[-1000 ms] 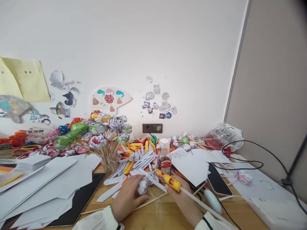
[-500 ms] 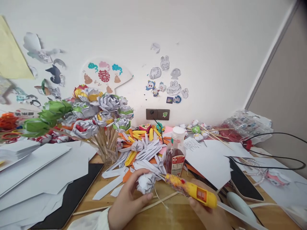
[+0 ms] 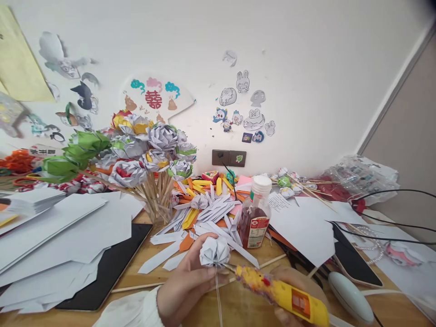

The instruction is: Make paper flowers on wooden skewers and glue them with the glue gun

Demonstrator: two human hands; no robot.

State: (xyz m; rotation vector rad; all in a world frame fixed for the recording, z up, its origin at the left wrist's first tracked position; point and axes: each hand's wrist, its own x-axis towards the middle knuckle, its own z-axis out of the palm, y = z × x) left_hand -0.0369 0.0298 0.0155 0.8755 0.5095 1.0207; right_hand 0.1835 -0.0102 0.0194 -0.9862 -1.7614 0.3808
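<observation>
My left hand (image 3: 185,286) pinches a white folded paper flower bud (image 3: 214,251), lifted a little above the wooden desk (image 3: 238,304). A thin strand hangs down from the bud. My right hand (image 3: 293,295) grips a yellow glue gun (image 3: 282,295) at the lower right. The gun's nozzle points left and touches the base of the bud. A white sleeve covers my left wrist.
A bunch of paper flowers on sticks (image 3: 150,154) stands in a holder behind. Folded paper strips (image 3: 204,213), a small brown bottle (image 3: 255,213), white sheets (image 3: 68,236), a dark tablet (image 3: 105,272), a white mouse (image 3: 350,297), cables and wooden skewers surround my hands.
My left hand raised the bud off the desk and turned it upright. The glue gun swung lower and to the right, nozzle to the bud. The view shifted closer and left.
</observation>
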